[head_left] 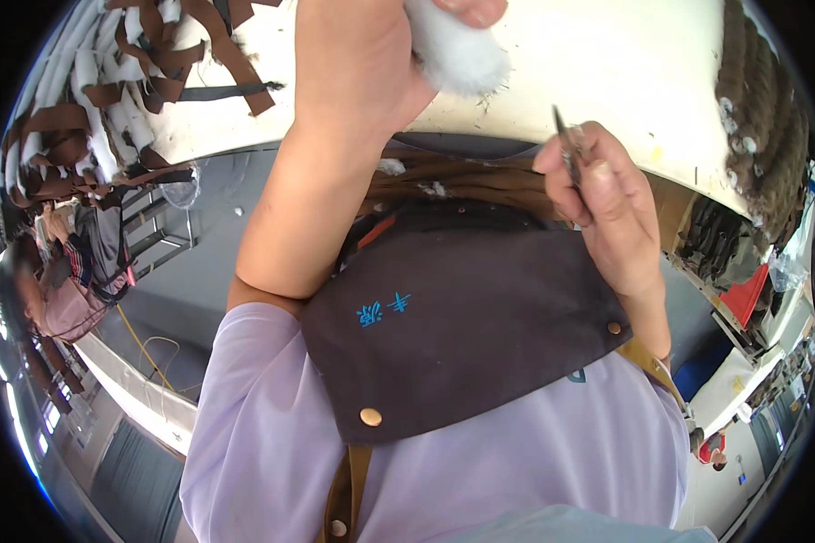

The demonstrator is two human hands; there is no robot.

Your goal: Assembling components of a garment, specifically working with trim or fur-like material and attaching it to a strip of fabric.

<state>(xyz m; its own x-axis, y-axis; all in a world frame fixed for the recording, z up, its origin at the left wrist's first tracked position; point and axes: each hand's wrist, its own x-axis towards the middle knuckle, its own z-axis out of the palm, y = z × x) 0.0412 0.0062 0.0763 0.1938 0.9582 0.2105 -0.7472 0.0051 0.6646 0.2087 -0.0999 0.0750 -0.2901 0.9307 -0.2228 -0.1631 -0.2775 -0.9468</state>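
Observation:
At the top edge my left hand (358,63) is closed around a white fluffy piece (462,56), which looks like fur or stuffing. Its rounded end sticks out below my fingers, above the pale table top (598,63). Some of that hand is cut off by the frame. Nearer to me on the right, my right hand (618,204) pinches a thin, dark, pointed tool (567,149) between thumb and fingers. Its tip points up and away, apart from the fluffy piece. Whether it is tweezers or a small blade cannot be made out.
White rolls with brown strips (72,127) are heaped at the far left. Brown furry lengths (762,118) lie along the right edge. Folded brown material (462,185) sits under the table's near edge. Another person (63,281) sits at the left.

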